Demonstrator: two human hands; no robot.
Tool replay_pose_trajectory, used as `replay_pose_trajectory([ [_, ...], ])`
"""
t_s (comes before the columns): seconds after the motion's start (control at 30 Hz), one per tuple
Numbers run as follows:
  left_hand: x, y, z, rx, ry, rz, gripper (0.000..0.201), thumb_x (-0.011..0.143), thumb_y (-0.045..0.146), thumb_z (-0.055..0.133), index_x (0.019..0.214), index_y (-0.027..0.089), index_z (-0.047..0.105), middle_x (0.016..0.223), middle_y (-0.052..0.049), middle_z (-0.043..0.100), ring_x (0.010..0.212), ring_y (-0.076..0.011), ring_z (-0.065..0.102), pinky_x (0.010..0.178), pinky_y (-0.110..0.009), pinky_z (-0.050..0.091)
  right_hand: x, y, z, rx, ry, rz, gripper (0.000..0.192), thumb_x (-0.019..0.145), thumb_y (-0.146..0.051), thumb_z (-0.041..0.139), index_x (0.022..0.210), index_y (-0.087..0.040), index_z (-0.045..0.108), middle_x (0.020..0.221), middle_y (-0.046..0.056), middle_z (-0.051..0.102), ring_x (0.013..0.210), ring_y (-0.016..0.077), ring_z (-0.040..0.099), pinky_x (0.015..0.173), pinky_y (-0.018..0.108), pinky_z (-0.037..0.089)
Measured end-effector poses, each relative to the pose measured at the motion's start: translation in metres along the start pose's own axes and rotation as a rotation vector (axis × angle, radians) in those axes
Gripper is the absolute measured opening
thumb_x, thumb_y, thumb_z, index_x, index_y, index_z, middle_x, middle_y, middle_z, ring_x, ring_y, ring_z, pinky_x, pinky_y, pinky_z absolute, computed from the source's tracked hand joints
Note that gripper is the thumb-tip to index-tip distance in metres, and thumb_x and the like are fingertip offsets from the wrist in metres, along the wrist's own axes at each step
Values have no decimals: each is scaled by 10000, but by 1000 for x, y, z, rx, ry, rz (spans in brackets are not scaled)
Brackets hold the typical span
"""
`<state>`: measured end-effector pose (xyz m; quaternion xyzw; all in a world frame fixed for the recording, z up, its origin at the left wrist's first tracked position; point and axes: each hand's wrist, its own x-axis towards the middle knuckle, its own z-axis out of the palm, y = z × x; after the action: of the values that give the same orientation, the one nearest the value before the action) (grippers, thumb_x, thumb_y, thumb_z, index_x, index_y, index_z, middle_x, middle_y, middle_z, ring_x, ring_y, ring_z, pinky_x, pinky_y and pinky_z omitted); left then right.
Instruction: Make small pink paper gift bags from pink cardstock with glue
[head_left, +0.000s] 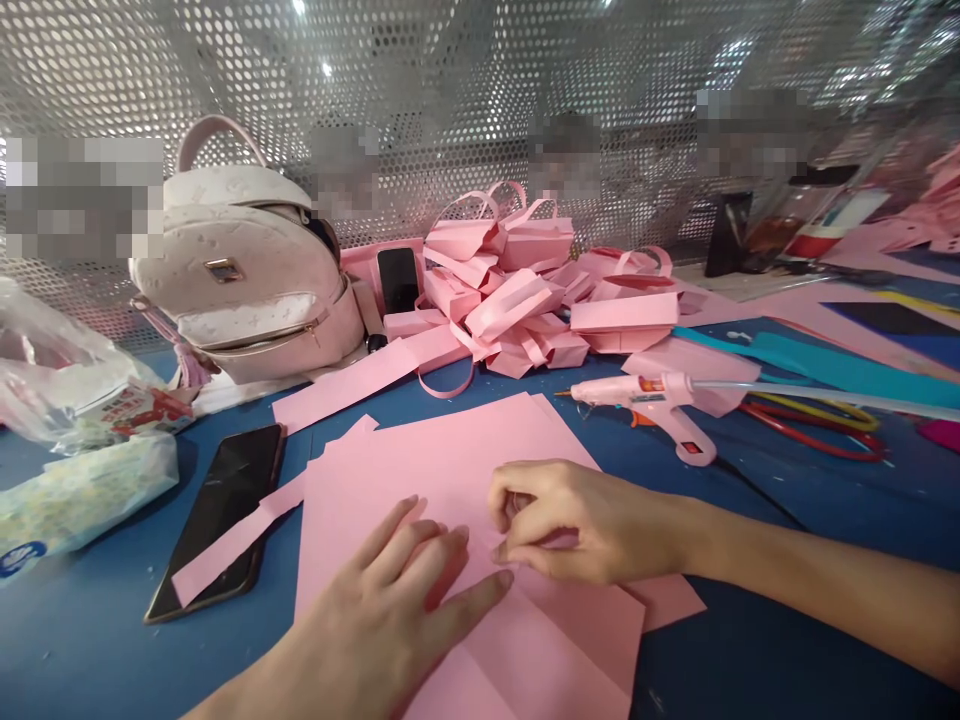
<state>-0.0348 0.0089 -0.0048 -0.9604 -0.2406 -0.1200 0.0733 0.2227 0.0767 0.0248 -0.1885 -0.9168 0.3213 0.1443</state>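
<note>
Clearly the pink paper sheet (465,470), lying low centre of the frame, is light and easily creased; the left hand (390,610) presses flat, fingers spread, while the right hand (577,520) pinches its fold, best gripped at edges.

The paper sheets (465,470) under the hands are matt and smooth, as is the paper strip (240,535). The phone (225,500) is glossy glass (faintly scratched), the backpack (255,280) embossed leather-like material, the glue gun (660,400) shiny plastic, the back panel (450,90) perforated metal.
</note>
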Motion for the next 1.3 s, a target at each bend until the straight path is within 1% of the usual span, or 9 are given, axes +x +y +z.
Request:
replay_pose_trajectory([
  [0.27, 3, 0, 0, -2, 3, -15, 509, 1003, 287, 392, 1502, 212, 460, 1212, -117, 647, 1070, -287, 563, 1054, -597, 402, -1, 0, -1, 6, 20, -24, 388, 933, -157, 582, 552, -156, 509, 909, 34, 580, 746, 108, 536, 689, 254, 436],
  [0.37, 4, 2, -3, -7, -25, -19, 501, 1011, 271, 390, 1505, 215, 453, 1207, -122, 641, 1096, -278, 564, 1068, -584, 406, -1, 1, -1, -7, 14, -42, 354, 942, -161, 587, 588, -147, 593, 913, 43, 589, 760, 116, 544, 693, 254, 436],
  [0.47, 5, 2, -6, -9, -32, -49, 478, 1036, 310, 396, 1503, 224, 453, 1216, -122, 619, 1181, -273, 535, 1097, -556, 401, -2, 3, 2, -71, 14, -64, 218, 970, -179, 571, 864, -155, 760, 925, 55, 586, 791, 136, 548, 701, 257, 438],
  [0.53, 5, 1, -6, -18, -4, -60, 465, 1036, 321, 411, 1489, 235, 473, 1221, -117, 600, 1218, -268, 512, 1118, -539, 387, -2, 3, 6, -183, 18, -86, 245, 1000, -202, 536, 1121, -180, 748, 904, 53, 564, 786, 152, 524, 688, 263, 428],
  [0.6, 4, 1, -6, -37, 33, -61, 457, 1030, 323, 419, 1473, 239, 495, 1190, -111, 591, 1199, -260, 515, 1124, -520, 384, -1, 1, 12, -311, 26, -105, 291, 1027, -228, 493, 1221, -184, 706, 867, 43, 539, 763, 166, 485, 672, 275, 409],
  [0.9, -3, 2, 3, -137, 52, -80, 546, 991, 412, 507, 1502, 228, 456, 1171, -142, 520, 1140, -328, 490, 977, -531, 484, -1, -12, 29, -529, 126, 5, 276, 1029, -249, 474, 1192, -213, 693, 826, 37, 511, 733, 194, 415, 637, 314, 314],
  [1.03, -3, 1, 1, -222, 25, -89, 538, 975, 257, 516, 1506, 218, 439, 1194, -142, 501, 1135, -318, 478, 991, -534, 469, -19, -14, 29, -594, 169, 36, 284, 1035, -192, 414, 1081, -185, 694, 793, 41, 544, 705, 203, 425, 624, 334, 290],
  [1.23, -3, 1, -7, -263, -76, -102, 671, 883, 55, 528, 1521, 221, 405, 1221, -147, 506, 1151, -328, 472, 1014, -565, 449, -44, -19, 17, -566, 99, 101, 299, 1009, -109, 399, 1073, -176, 683, 846, 44, 643, 741, 193, 530, 698, 326, 368],
  [1.3, -4, 1, -8, -264, -93, -110, 709, 871, 25, 506, 1533, 245, 379, 1249, -149, 500, 1173, -333, 464, 1010, -560, 455, -40, -21, 10, -552, 81, 145, 284, 1003, -128, 435, 960, -187, 710, 799, 39, 638, 730, 188, 540, 677, 318, 362],
])
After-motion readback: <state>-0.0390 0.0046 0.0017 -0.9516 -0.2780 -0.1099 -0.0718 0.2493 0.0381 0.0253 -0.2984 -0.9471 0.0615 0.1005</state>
